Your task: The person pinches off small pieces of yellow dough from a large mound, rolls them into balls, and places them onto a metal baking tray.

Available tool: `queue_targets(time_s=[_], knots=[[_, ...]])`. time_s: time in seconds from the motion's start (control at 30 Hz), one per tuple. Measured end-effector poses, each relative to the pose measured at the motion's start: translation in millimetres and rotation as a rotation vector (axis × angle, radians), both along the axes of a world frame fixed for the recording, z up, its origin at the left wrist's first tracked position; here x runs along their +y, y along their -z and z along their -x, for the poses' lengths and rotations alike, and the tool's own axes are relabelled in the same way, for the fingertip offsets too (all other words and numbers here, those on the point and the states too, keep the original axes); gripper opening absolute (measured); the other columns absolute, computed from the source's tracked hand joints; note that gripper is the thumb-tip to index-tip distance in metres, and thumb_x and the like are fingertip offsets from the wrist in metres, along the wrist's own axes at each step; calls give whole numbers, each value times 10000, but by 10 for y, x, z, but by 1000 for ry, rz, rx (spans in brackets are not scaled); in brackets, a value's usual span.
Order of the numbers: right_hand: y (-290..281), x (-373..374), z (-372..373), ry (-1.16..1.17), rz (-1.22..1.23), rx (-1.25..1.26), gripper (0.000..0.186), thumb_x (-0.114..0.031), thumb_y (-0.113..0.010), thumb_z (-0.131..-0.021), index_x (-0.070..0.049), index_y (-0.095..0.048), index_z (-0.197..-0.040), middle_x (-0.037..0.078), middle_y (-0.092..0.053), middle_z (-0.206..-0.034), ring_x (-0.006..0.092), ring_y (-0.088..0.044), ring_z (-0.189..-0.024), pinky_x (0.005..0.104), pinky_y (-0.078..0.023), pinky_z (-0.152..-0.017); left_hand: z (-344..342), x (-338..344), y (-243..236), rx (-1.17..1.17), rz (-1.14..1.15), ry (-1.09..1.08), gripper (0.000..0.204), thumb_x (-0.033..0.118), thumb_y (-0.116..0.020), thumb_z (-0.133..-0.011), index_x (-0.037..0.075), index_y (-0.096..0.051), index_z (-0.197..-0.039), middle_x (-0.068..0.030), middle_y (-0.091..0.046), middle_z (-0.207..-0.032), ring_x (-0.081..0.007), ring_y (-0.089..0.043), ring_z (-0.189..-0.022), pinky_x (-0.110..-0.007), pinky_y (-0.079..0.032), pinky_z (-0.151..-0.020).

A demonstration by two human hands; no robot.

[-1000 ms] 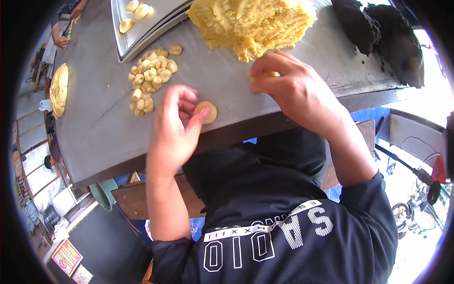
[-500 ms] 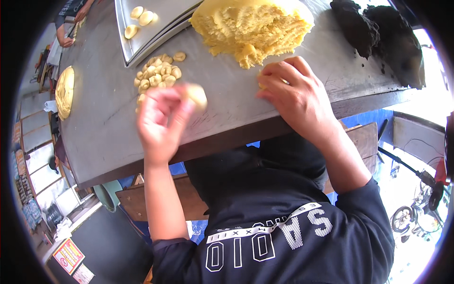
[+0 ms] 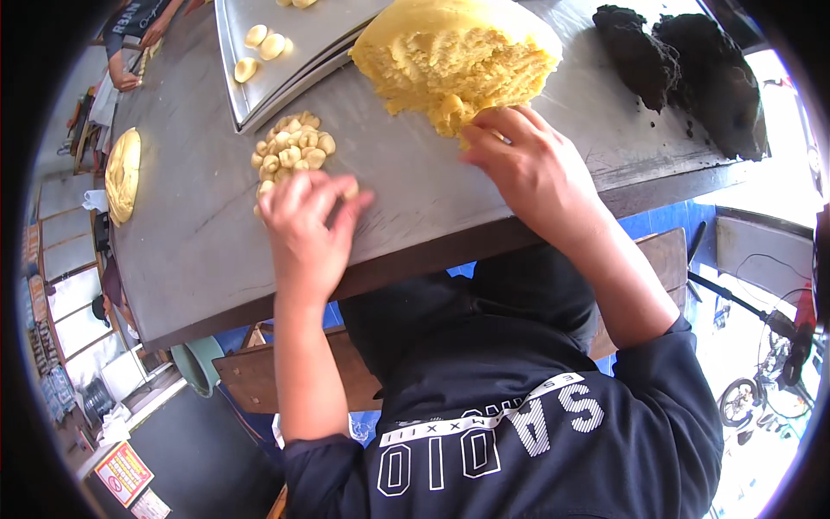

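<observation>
My left hand [image 3: 309, 227] is at the near side of a pile of small pale dough pieces [image 3: 298, 143], slightly blurred. Its thumb and fingers curl together, with a bit of pale dough [image 3: 351, 189] showing between them. My right hand [image 3: 540, 169] is at the near edge of a big crumbly yellow mass [image 3: 458, 60], its fingers closed in a pinch on a small yellow lump [image 3: 469, 134]. Most of that lump is hidden by the fingers.
A metal tray [image 3: 238, 95] holding several smooth dough balls stands beyond the pile. Black dough-like lumps [image 3: 709, 78] lie at the far right. A flat yellow dough slab [image 3: 124, 176] rests at the table's left edge. Another person's hand [image 3: 127, 81] works at the far left corner.
My left hand has turned over, palm now down, and the round dough piece it held up is mostly hidden. My right hand has moved slightly away from me, against the yellow mass.
</observation>
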State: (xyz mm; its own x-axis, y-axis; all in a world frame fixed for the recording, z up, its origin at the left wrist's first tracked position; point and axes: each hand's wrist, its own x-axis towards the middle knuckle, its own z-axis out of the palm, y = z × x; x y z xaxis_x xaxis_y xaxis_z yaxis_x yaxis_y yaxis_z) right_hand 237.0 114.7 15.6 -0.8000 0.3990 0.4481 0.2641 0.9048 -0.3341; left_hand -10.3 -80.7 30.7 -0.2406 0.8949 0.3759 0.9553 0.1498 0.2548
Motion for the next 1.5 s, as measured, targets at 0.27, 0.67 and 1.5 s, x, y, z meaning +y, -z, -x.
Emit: queue_targets(time_s=[0.27, 0.67, 1.5], knots=[[-248, -83, 8, -37, 267, 20, 281, -171, -910, -915, -48, -751, -1111, 103, -749, -1139, 365, -745, -1122, 462, -616, -947, -161, -453, 217, -175, -2, -36, 340, 122, -901, -976, 118, -859, -1313, -107, -819, -1353, -339, -710, -1347, -462, -566, -1098], [-190, -174, -16, 46, 72, -137, 235, -71, -854, -943, -59, -790, -1170, 116, -752, -1188, 349, -758, -1084, 457, -634, -930, -136, 862, 144, 124, -354, 159, 285, 354, -850, -1025, 133, -780, -860, -13, -766, -996, -260, -699, -1058, -471, -406, -1075], [-206, -327, 3, -61, 172, 51, 137, -116, -767, -899, -43, -751, -1014, 105, -698, -1070, 351, -689, -1062, 438, -615, -955, -316, -358, 213, -32, -62, -250, 126, 175, -847, -1054, 56, -867, -1091, -69, -721, -1055, -261, -702, -950, -426, -538, -857]])
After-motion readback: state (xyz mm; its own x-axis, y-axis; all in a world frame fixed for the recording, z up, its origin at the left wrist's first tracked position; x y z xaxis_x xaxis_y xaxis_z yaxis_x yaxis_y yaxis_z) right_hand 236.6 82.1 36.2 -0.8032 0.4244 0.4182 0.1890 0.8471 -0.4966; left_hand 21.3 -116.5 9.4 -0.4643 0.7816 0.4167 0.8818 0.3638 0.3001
